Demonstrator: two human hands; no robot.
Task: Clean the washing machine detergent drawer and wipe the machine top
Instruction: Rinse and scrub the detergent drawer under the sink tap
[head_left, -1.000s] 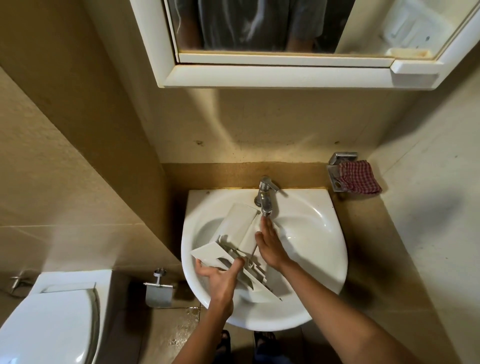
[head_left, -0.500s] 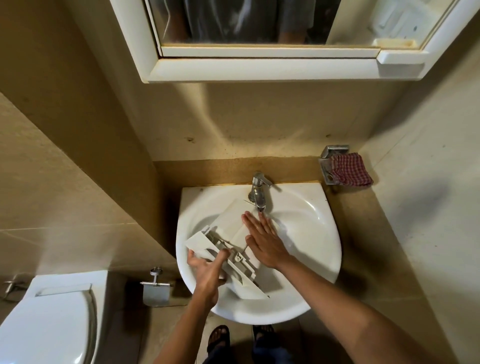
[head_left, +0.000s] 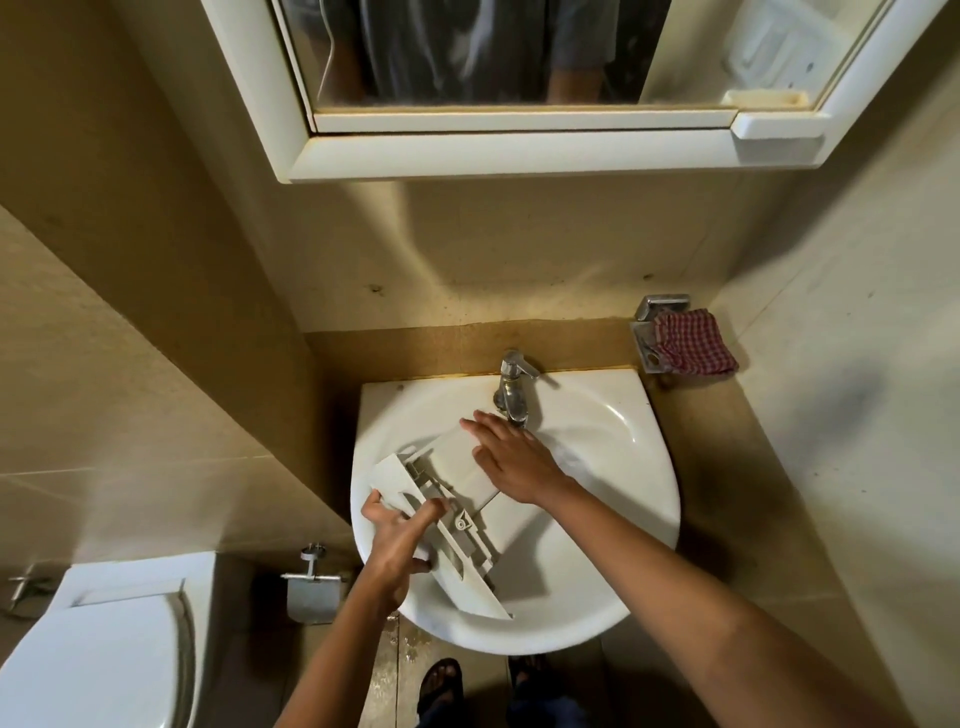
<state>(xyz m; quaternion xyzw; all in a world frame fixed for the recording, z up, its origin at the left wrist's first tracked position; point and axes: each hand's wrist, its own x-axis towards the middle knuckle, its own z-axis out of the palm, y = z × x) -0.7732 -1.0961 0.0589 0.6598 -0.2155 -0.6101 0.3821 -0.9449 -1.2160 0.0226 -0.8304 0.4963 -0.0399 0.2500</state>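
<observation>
Right hand (head_left: 517, 462) now across detergent drawer (head_left: 449, 451)

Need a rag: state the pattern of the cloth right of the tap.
Red-and-white checks on the cloth, head view.

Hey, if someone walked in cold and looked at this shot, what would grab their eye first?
The white detergent drawer lying across the wash basin below the tap: the left hand grips its front panel, the right hand rests flat on its body. Next, the red checked cloth on the metal holder at the right wall.
</observation>
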